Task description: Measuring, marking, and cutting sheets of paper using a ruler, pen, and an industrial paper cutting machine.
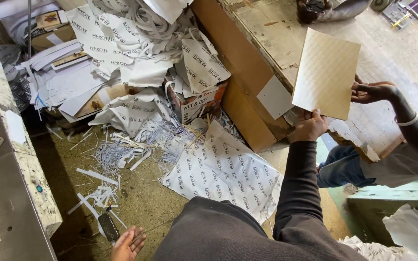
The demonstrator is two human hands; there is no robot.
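Observation:
My right hand (pixel 308 127), in a dark sleeve, is stretched forward and grips the bottom edge of a tan textured card sheet (pixel 326 72) held upright. Another person's hand (pixel 373 92), with a pale wristband, touches the sheet's right edge. Low by the floor, my left hand (pixel 127 244) is open, palm up, and holds nothing. It lies just beside a small dark flat object (pixel 108 226) on the ground.
A heap of printed white wrapping paper and paper strips (pixel 136 58) covers the floor, with a printed sheet (pixel 223 169) spread flat. A brown cardboard panel (pixel 240 72) leans against a worn wooden table (pixel 286 34). A grey machine bench (pixel 6 193) stands at left.

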